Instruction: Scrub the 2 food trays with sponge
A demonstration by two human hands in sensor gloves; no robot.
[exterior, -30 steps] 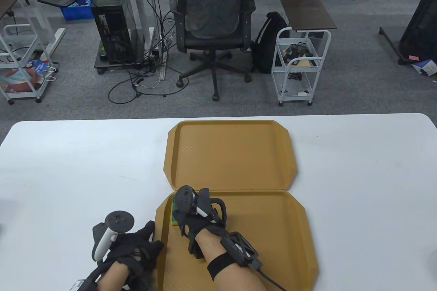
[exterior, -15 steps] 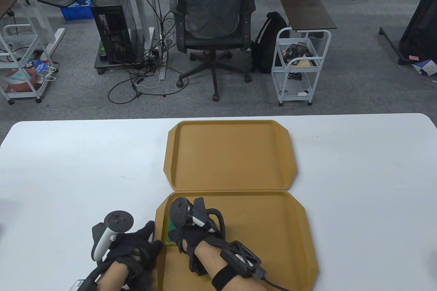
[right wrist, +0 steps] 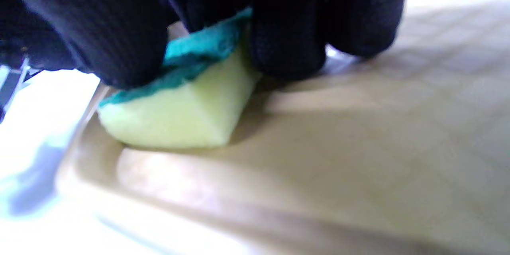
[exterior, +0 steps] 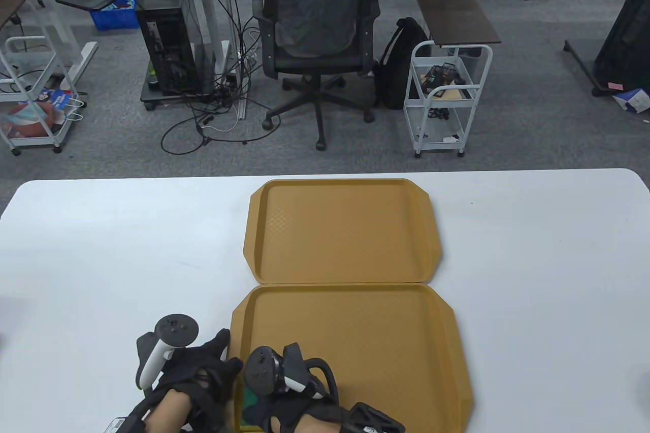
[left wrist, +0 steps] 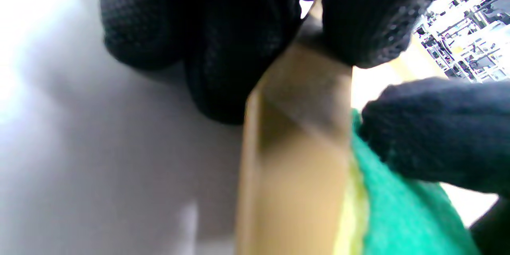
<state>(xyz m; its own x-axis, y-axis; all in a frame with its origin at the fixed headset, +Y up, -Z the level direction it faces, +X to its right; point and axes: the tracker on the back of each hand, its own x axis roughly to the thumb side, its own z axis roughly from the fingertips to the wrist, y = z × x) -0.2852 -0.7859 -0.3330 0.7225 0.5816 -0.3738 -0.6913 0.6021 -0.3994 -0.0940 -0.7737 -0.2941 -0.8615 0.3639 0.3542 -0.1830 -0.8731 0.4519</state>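
Scrubbing stroke at the near-left corner of the near tray [exterior: 386, 341]: the right hand [exterior: 284, 392] has its fingers curled over the sponge [right wrist: 179, 115], green scouring face up and yellow foam down on the tray floor, close against the left rim. The left hand [exterior: 193, 382] clamps that rim, thumb on top and fingers outside on the table [exterior: 101, 250], as the left wrist view shows. The far tray [exterior: 345, 230] lies beyond, its near edge touching the near tray's far edge; nothing is on it.

Risks, as judged: the sponge rides so near the rim that a further stroke leftward could run it up the wall and off onto the table, or into the left thumb; a hard push away could shove the near tray against the far tray if the left grip slackens.

Orientation: the near tray's long axis runs left to right in the table view. The sponge's own long axis cannot be told, the hand covering most of it
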